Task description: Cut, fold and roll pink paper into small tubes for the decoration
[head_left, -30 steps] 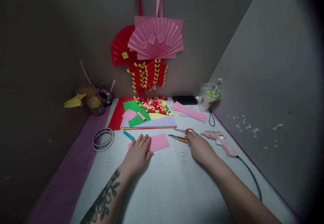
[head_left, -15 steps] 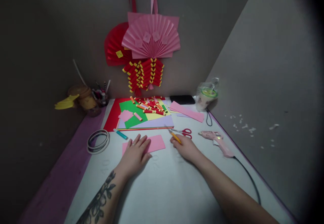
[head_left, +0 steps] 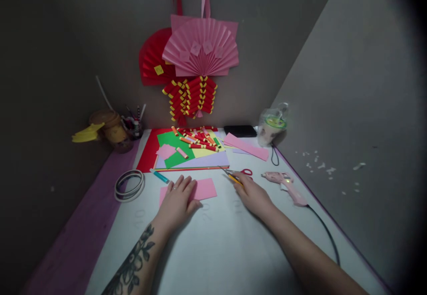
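A person's two hands work apart at a white table [head_left: 216,250], the left hand [head_left: 178,201] flat on one pink paper [head_left: 206,189], the right hand [head_left: 253,193] closed around one yellow cutter [head_left: 235,180] just beyond the paper's right end. The cutter's long axis slants, blade aimed forward and to the left; the paper lies lengthwise from left to right, its right end slightly farther away. One pair of scissors [head_left: 247,172] lies by the right fingertips, though whether they touch is unclear. Also on the table are one glue gun [head_left: 295,190], one phone [head_left: 240,131], one teal tube [head_left: 160,176] and at least two rings [head_left: 124,199]. Small paper rolls [head_left: 203,147], too crowded to count, top a stack of colored sheets [head_left: 203,161]. Two fans, one pink [head_left: 202,41] and one red [head_left: 155,55], hang on the wall behind. At left, one brown cup [head_left: 116,134] holds a straw beside one pot [head_left: 137,132] of pens; at right, one green-lidded cup [head_left: 271,133], pale inside, sits in a clear bag
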`<state>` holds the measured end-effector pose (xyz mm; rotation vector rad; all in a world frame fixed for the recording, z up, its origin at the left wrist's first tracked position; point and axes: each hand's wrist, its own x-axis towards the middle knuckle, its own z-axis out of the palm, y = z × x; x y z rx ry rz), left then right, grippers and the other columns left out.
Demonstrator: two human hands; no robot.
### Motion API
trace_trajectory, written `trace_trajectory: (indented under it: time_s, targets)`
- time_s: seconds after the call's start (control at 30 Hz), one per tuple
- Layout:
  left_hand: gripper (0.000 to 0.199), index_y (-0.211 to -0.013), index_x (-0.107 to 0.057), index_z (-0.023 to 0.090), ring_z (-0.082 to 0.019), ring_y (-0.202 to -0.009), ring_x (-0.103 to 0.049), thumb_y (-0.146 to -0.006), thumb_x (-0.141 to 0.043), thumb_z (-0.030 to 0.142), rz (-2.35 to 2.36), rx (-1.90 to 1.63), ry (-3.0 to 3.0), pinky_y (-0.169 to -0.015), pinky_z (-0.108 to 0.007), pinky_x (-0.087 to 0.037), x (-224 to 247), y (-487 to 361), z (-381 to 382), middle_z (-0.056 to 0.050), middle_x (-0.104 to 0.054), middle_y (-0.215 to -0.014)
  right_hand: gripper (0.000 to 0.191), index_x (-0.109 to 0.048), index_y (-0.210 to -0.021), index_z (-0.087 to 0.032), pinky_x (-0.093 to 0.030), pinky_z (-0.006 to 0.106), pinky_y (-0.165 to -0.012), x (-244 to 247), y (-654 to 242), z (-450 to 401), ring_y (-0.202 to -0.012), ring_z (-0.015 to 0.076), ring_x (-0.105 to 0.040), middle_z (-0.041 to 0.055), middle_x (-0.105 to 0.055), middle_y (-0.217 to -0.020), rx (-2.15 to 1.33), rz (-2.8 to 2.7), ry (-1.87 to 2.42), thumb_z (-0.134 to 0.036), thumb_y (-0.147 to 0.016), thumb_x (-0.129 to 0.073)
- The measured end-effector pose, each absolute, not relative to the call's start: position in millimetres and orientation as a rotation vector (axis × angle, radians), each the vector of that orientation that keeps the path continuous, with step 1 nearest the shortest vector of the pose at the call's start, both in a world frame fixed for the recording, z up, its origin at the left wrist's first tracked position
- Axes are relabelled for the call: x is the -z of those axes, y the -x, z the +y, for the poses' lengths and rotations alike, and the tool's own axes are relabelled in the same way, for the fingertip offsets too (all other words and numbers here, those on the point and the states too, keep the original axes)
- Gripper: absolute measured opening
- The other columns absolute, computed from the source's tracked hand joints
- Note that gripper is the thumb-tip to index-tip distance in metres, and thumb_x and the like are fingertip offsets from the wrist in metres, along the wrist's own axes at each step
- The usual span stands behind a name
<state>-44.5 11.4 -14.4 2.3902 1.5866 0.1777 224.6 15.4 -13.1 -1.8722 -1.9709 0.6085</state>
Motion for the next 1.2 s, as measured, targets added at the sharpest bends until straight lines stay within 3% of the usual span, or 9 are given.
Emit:
trace_trajectory:
  time_s: [0.23,0.4,0.83,1.2]
  targets:
    - [0.064,-0.143,-0.036,0.022,-0.035,-0.143,-0.013,-0.086,-0.054,0.046,1.617,-0.175,-2.543,-0.109,-0.063,-0.020,18,41,10,-0.010,-0.028,-0.154,0.023,-0.066,-0.105,-0.022,-0.041,0.033,-0.082,14,-240,13,-0.097,0.0236,-0.056,0.0078,-0.062,-0.100,-0.209,-2.313,1.880,-0.020,-0.090,-0.049]
    - [0.066,-0.146,-0.030,0.025,-0.039,-0.143,-0.009,-0.088,-0.049,0.049,1.623,-0.081,-2.533,-0.106,-0.068,-0.018,24,39,10,-0.010,-0.021,-0.156,0.023,-0.068,-0.104,-0.024,-0.042,0.032,-0.082,18,-235,16,-0.095,0.0222,-0.055,0.0059,-0.062,-0.094,-0.226,-2.311,1.745,-0.018,-0.089,-0.051]
    - [0.066,-0.148,-0.026,0.026,-0.037,-0.143,-0.007,-0.090,-0.042,0.054,1.650,0.000,-2.472,-0.108,-0.066,-0.016,23,37,11,-0.008,-0.017,-0.157,0.023,-0.068,-0.103,-0.025,-0.043,0.033,-0.081,20,-235,15,-0.092,0.0218,-0.056,0.0059,-0.061,-0.093,-0.265,-2.292,1.700,-0.018,-0.088,-0.052]
    - [0.054,-0.144,-0.032,0.038,-0.038,-0.143,-0.010,-0.092,-0.041,0.049,1.622,-0.015,-2.503,-0.107,-0.066,-0.018,26,38,12,-0.008,-0.021,-0.156,0.025,-0.068,-0.106,-0.026,-0.041,0.036,-0.085,24,-237,14,-0.094,0.0219,-0.054,0.0060,-0.060,-0.095,-0.352,-2.381,1.544,-0.019,-0.086,-0.056]
